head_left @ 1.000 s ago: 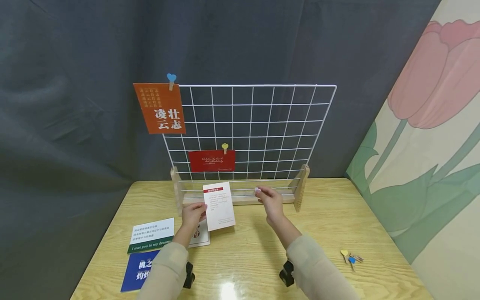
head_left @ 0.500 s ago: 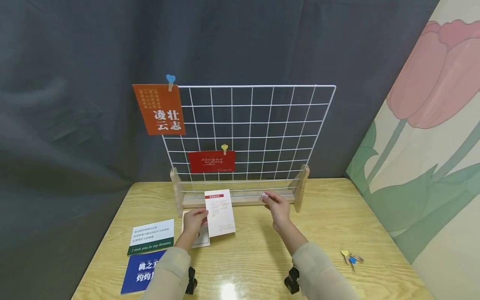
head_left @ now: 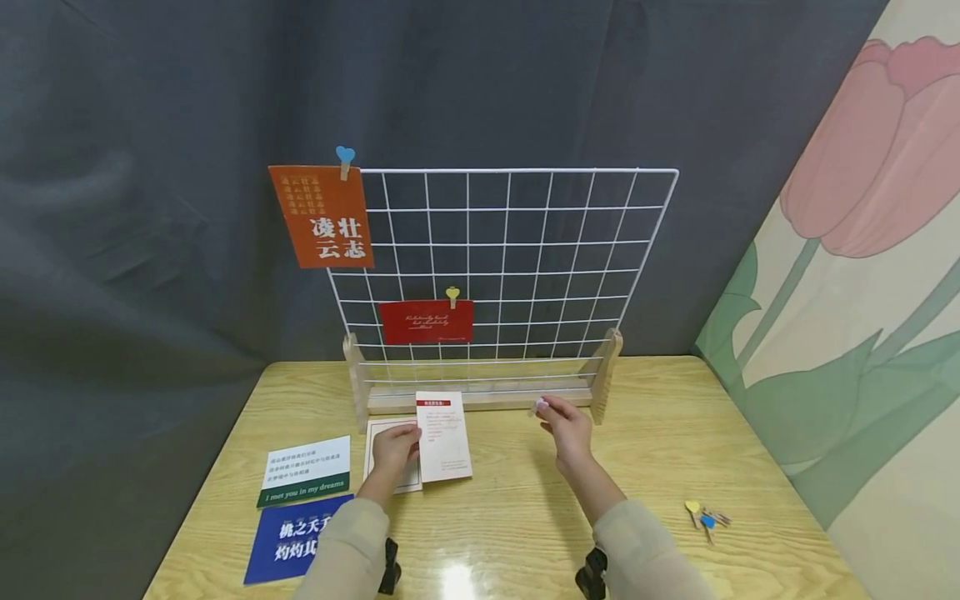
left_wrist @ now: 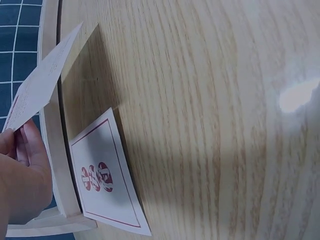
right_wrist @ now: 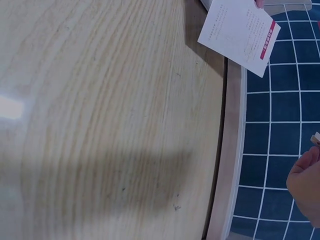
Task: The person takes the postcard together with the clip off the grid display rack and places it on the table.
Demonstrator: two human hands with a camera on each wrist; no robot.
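My left hand (head_left: 395,454) pinches the left edge of a white card (head_left: 444,437) with a red heading strip, holding it tilted above the table before the grid rack. In the left wrist view, the thumb and fingers of the left hand (left_wrist: 27,170) grip one corner area of that card (left_wrist: 45,77). My right hand (head_left: 570,429) pinches a small pale clip (head_left: 540,405) between thumb and forefinger, to the right of the card. The right wrist view catches only the tip of this clip (right_wrist: 315,137) at its edge. Beneath the left hand lies a red-bordered card (left_wrist: 107,175).
The white wire grid (head_left: 525,242) stands on a wooden base. An orange card (head_left: 322,217) and a red card (head_left: 427,323) hang on it by heart clips. A green-and-white card (head_left: 306,469) and a blue card (head_left: 288,542) lie at left; several clips (head_left: 707,521) lie at right.
The held white card and my left hand have come lower and slightly right. My right hand, with the clip, has moved down and to the right, away from the card.
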